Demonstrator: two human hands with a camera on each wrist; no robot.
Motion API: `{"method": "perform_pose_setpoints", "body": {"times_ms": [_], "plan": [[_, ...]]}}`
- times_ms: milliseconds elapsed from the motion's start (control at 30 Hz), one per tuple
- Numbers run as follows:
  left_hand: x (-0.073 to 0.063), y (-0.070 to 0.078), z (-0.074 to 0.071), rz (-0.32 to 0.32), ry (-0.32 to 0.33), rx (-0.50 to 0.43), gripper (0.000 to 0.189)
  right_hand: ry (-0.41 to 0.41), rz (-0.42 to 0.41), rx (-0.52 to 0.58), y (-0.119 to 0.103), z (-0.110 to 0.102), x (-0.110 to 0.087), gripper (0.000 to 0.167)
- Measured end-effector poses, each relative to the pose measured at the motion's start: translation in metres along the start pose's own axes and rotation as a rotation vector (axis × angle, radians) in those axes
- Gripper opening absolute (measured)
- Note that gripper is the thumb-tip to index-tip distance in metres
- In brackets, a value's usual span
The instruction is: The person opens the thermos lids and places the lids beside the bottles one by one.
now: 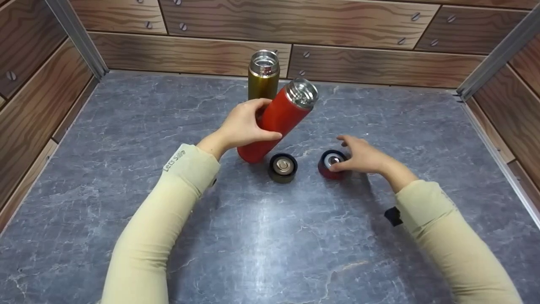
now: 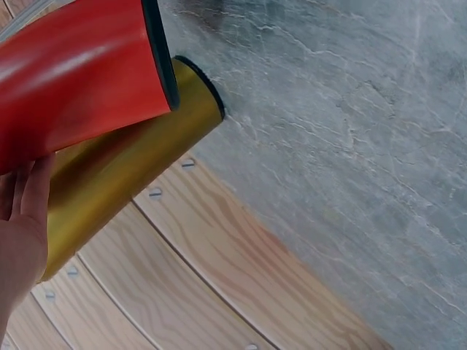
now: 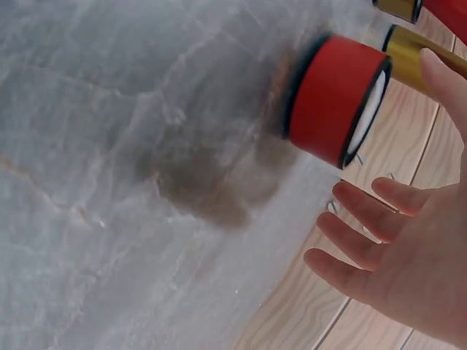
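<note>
My left hand (image 1: 242, 124) grips a red thermos bottle (image 1: 280, 118) round its middle. The bottle is tilted to the right, its steel mouth uncovered. In the left wrist view the dark base of the red bottle (image 2: 80, 80) shows clear of the tabletop. My right hand (image 1: 363, 157) is over the upturned red cap (image 1: 328, 172), thumb and fingers spread around it. The right wrist view shows the fingers (image 3: 357, 211) parted and apart from the red cap (image 3: 332, 102). An upturned dark olive cap (image 1: 282, 177) lies between the hands.
A gold thermos bottle (image 1: 262, 86), also uncapped, stands upright just behind the red one. Wood-patterned panels (image 1: 228, 50) wall the grey marbled tabletop (image 1: 253, 236) at the back and both sides. Metal posts (image 1: 78, 40) mark the rear corners.
</note>
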State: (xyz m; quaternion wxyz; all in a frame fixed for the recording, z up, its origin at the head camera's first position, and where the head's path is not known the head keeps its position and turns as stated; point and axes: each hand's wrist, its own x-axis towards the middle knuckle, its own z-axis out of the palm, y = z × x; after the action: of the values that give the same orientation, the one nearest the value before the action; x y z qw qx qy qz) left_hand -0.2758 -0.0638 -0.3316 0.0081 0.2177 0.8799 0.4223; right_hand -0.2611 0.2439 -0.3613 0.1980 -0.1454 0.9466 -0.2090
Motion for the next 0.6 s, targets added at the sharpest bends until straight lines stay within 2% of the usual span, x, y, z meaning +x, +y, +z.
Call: {"method": "perform_pose_setpoints", "body": {"times_ms": [267,500,600], "plan": [[0.011,0.017,0.004,0.021,0.038,-0.062,0.064,0.038,0.030,-0.002,0.003,-0.012,-0.007,0.089],[0.027,0.034,0.010,0.006,0.079,0.032,0.065,0.074,0.020,0.013,0.006,-0.016,-0.012,0.090],[0.034,0.039,0.014,-0.001,0.087,0.041,0.065,0.082,0.023,0.015,0.008,-0.018,-0.013,0.089]]}}
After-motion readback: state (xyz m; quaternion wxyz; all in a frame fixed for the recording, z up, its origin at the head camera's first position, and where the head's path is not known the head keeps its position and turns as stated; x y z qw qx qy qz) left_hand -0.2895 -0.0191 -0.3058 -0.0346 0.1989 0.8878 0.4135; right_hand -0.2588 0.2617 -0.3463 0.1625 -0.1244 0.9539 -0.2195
